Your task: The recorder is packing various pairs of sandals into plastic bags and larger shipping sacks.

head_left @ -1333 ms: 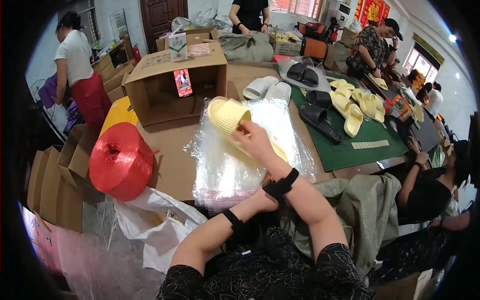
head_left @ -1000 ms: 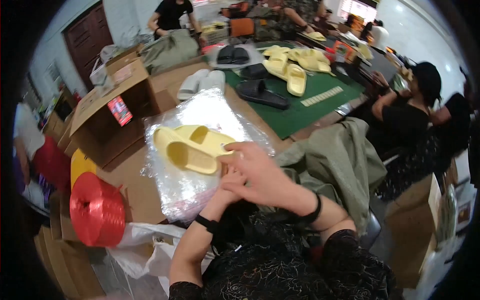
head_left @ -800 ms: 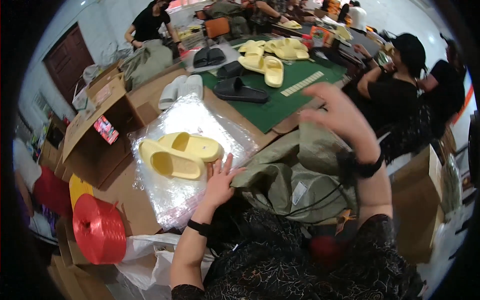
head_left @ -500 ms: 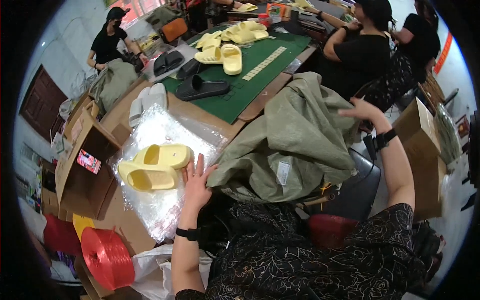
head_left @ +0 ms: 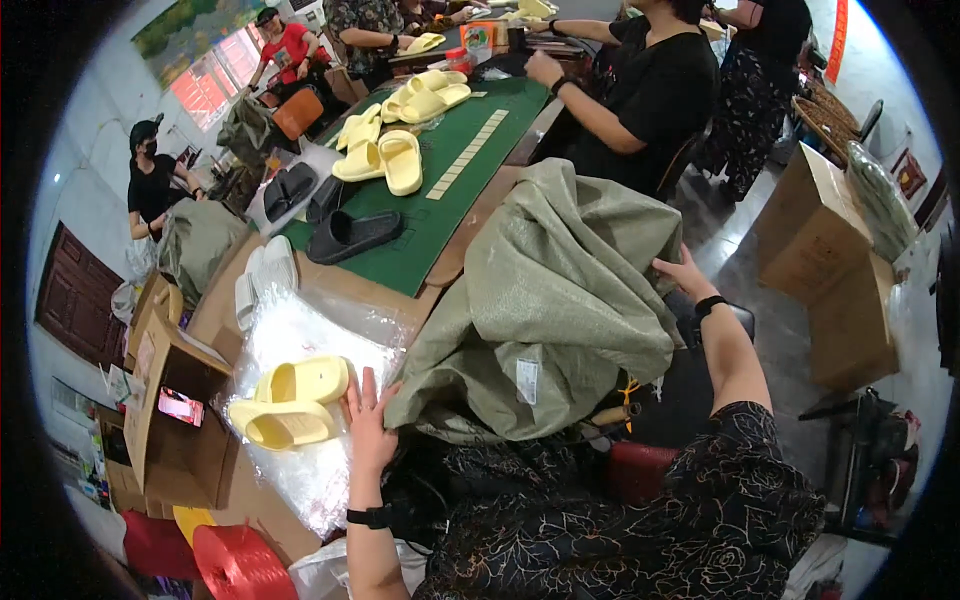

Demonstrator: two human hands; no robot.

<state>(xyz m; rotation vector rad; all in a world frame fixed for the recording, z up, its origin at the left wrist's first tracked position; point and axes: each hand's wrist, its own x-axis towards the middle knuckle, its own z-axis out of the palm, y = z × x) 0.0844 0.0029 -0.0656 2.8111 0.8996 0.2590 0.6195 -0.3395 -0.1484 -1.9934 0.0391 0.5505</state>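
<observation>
A large olive-green woven sack (head_left: 560, 290) lies rumpled in front of me, with a small white label on its near side. My left hand (head_left: 370, 425) is at its left edge, the fingers stretched upward and apart. Beside that hand a pair of yellow slippers (head_left: 295, 400) rests on clear plastic bags (head_left: 345, 335). On the other side, my right hand (head_left: 685, 275) grips the sack's right edge, its fingers partly hidden by the cloth. The sack's opening cannot be made out.
Yellow slippers (head_left: 400, 160) and a black slipper (head_left: 350, 238) lie on a green mat (head_left: 430, 235). Grey slippers (head_left: 265, 275) stand near the bags. An open carton (head_left: 185, 455) and red twine roll (head_left: 240, 565) are at left, cartons (head_left: 820, 230) at right. Several people work around the table.
My right hand has come down and in onto the sack's right edge. The view has shifted, so the table things appear further left. My left hand stays by the sack's left edge.
</observation>
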